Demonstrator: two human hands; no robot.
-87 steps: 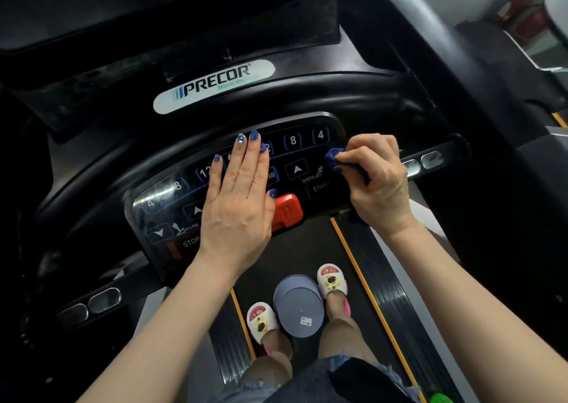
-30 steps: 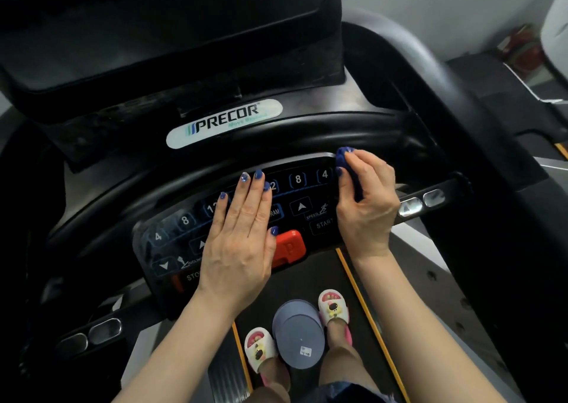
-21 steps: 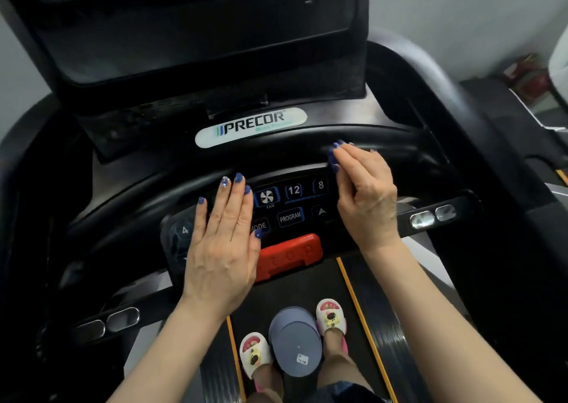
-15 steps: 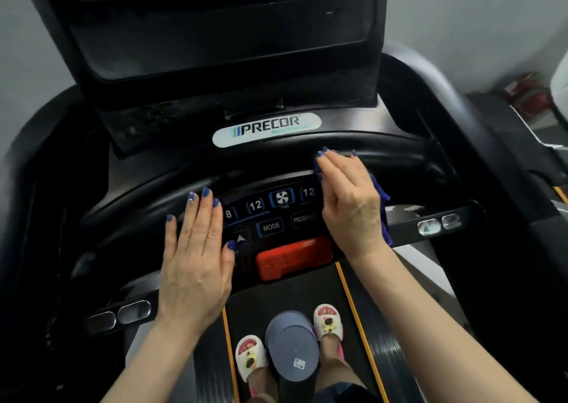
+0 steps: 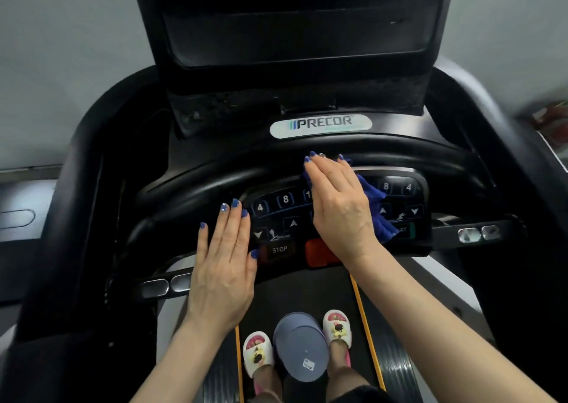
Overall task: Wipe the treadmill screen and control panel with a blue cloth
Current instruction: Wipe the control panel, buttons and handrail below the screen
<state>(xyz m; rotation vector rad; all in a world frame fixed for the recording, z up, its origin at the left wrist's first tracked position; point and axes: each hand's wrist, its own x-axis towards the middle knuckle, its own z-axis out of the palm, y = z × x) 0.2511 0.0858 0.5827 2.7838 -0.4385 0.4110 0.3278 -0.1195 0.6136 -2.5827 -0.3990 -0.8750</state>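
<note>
The black control panel with numbered keys, arrows and a STOP button curves across the treadmill console. My right hand lies flat on its middle and presses the blue cloth against the keys; the cloth sticks out on the right of my palm. My left hand rests flat, fingers together, on the panel's left end, holding nothing. Above stands the dark treadmill screen, tilted towards me. My right hand covers part of the red stop key.
A black handlebar arcs just above the panel, under the PRECOR label. Metal grip sensors sit on the left bar and further grip sensors on the right bar. Below, my slippered feet and a grey round lid stand over the belt.
My right hand has slid the blue cloth leftward, from the panel's right end to its middle. My left hand has shifted to the panel's left end. The view has tilted up, showing the screen.
</note>
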